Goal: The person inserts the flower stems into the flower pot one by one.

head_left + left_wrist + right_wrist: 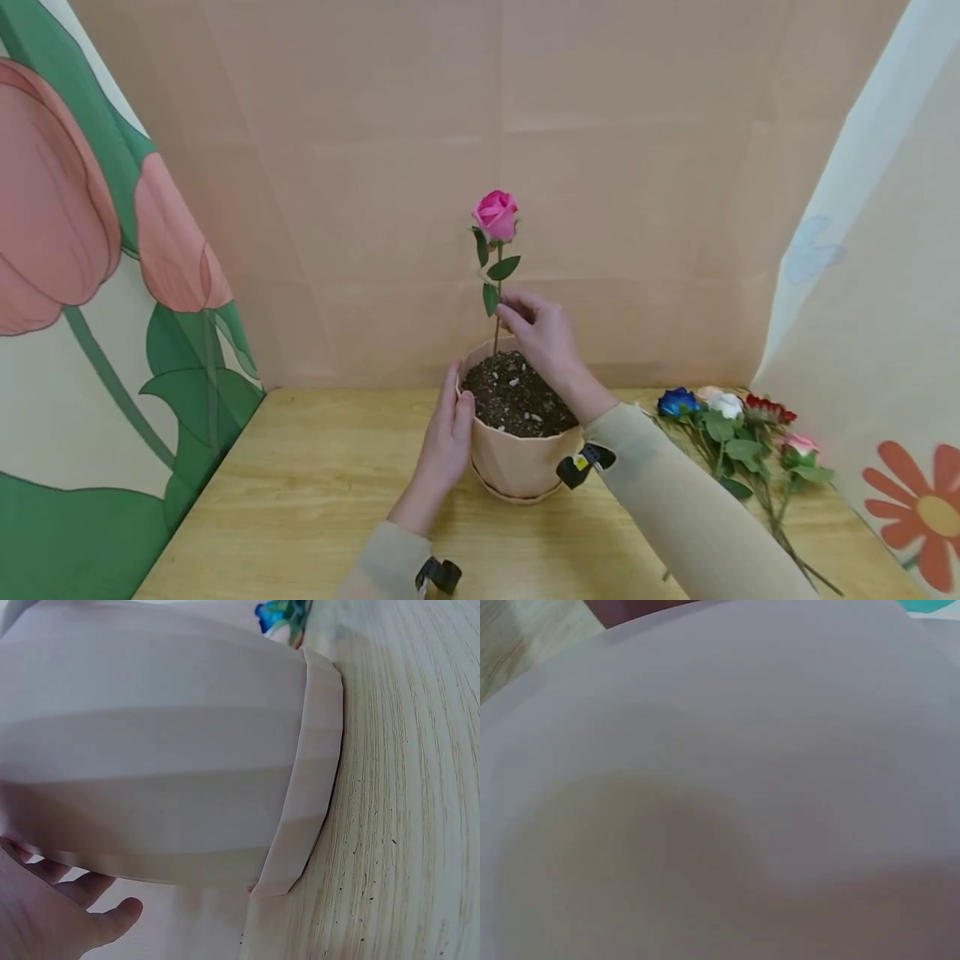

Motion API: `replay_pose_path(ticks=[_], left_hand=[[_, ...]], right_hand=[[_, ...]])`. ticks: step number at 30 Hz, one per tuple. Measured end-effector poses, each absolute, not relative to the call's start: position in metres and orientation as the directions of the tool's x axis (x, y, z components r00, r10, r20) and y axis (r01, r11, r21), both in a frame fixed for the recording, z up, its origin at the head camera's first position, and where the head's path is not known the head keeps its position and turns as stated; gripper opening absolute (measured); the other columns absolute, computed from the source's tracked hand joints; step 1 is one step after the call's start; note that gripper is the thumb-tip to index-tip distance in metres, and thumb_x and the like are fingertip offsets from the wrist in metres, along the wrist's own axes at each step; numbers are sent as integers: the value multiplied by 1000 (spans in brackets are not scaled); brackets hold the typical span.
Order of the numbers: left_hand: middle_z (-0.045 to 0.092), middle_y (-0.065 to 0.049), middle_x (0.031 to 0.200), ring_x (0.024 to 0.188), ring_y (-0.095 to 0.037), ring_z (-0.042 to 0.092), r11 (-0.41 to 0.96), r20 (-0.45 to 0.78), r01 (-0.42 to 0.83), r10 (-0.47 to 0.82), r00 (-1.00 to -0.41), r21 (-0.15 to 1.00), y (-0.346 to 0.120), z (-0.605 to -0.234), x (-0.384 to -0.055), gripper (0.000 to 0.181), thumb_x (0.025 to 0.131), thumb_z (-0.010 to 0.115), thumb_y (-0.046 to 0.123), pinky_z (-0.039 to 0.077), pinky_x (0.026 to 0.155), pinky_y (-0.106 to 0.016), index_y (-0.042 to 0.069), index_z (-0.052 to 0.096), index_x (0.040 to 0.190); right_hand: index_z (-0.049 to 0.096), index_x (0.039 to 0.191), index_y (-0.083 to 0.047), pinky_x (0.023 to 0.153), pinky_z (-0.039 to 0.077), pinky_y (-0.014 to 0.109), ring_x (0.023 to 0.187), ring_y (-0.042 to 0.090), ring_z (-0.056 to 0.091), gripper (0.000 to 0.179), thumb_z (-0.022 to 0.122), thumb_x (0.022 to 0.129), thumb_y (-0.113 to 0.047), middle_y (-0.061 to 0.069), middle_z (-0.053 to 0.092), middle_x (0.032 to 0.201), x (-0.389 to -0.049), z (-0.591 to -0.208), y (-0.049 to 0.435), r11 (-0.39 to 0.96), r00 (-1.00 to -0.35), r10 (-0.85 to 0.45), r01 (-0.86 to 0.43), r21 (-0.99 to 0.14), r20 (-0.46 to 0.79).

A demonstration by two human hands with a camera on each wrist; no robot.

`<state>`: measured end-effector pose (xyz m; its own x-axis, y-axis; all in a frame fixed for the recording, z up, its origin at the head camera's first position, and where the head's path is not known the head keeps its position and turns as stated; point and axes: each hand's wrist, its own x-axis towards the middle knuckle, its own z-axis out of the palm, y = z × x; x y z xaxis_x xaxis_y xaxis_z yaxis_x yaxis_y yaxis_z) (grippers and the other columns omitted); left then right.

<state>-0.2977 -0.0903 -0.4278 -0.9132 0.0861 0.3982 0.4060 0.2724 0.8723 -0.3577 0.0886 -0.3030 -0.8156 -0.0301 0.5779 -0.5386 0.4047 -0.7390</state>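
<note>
A pink rose (496,216) with green leaves stands upright, its stem's lower end in the dark soil (517,400) near the pot's far side. My right hand (543,333) pinches the stem between thumb and fingertips, just above the rim. Against the left side of the pale pink flower pot (517,462) rests my left hand (446,433), its fingers extended along the wall. The left wrist view shows the pot's ribbed wall (150,750) close up, with the left hand (52,915) at its side. A blurred pale surface fills most of the right wrist view.
Several loose flowers lie at the right of the wooden table (300,500), among them a blue rose (678,402), a white one (725,406), a red flower (770,409) and a pink one (801,444). Behind the table hangs a plain pinkish backdrop (375,208).
</note>
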Motion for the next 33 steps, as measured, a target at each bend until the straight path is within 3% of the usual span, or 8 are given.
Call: replay_pose_path(ticks=[5, 11, 18, 23, 28, 33], left_hand=[[31, -7, 179, 157, -37, 41, 267, 396, 403, 84, -914, 875, -90, -427, -298, 60, 122, 39, 35, 31, 128, -60, 21, 23, 178], [38, -14, 176, 148, -40, 51, 262, 436, 436, 60, -898, 861, -86, -429, -299, 58, 121, 39, 30, 33, 126, -62, 15, 27, 176], [48, -21, 166, 139, -40, 57, 272, 447, 444, 54, -893, 854, -84, -428, -300, 58, 121, 40, 30, 36, 124, -62, 14, 29, 176], [42, -19, 172, 145, -40, 53, 272, 442, 439, 51, -895, 856, -83, -426, -302, 58, 121, 40, 30, 34, 125, -62, 14, 29, 176], [43, -20, 171, 145, -41, 53, 273, 433, 430, 55, -900, 860, -83, -426, -304, 58, 121, 39, 31, 34, 125, -62, 14, 27, 176], [54, -23, 160, 137, -40, 58, 278, 426, 423, 55, -903, 862, -84, -426, -304, 58, 122, 39, 32, 37, 123, -63, 16, 27, 176]], right_hand=[[83, 118, 1, 71, 56, 23, 87, 25, 74, 16, 76, 106, -8, 13, 81, 100, -361, -306, 88, 424, -795, -49, -565, -708, 605], [84, 117, -2, 76, 61, 33, 88, 20, 74, 17, 77, 106, -14, 8, 82, 103, -363, -310, 87, 500, -782, -112, -577, -645, 613], [84, 115, -2, 79, 63, 39, 89, 21, 75, 16, 78, 106, -14, 8, 82, 103, -364, -311, 86, 510, -794, -96, -558, -655, 601], [85, 114, -3, 79, 64, 41, 89, 21, 77, 16, 80, 105, -15, 8, 83, 102, -363, -310, 85, 516, -799, -98, -551, -656, 594], [85, 113, -4, 78, 63, 39, 88, 19, 76, 15, 80, 105, -16, 7, 83, 101, -366, -310, 85, 523, -797, -96, -550, -651, 597], [85, 113, -3, 73, 60, 30, 87, 19, 76, 15, 79, 105, -13, 7, 83, 101, -370, -312, 86, 498, -795, -86, -556, -665, 601]])
